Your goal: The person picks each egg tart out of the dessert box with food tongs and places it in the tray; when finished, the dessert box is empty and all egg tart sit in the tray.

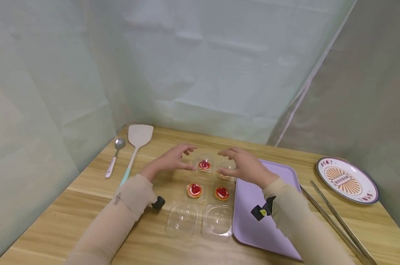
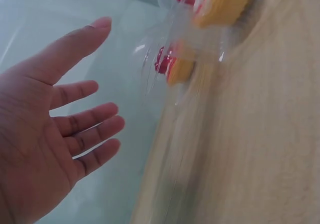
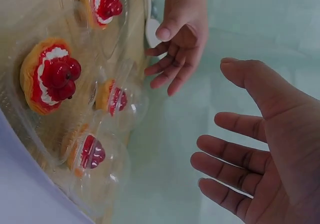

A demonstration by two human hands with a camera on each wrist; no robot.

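Observation:
My left hand (image 1: 171,158) hovers left of the back berry tart (image 1: 204,165), fingers loosely bent and holding nothing. Opposite it, my right hand (image 1: 244,165) hangs over another back tart (image 3: 88,151), partly covering it in the head view. Transparent domed lids (image 3: 122,159) cover these two tarts. Nearer the body, a left front tart (image 1: 195,190) and a right front tart (image 1: 221,193) sit in transparent plastic boxes. The boxes' lids lie open toward me, one on the left (image 1: 182,218) and one on the right (image 1: 217,221).
A purple tray (image 1: 259,221) lies under my right forearm. Metal tongs (image 1: 342,222) and a patterned oval plate (image 1: 347,180) are farther right. On the left lie a white spatula with a mint handle (image 1: 139,136) and a spoon (image 1: 111,166). Pale curtains stand behind the table.

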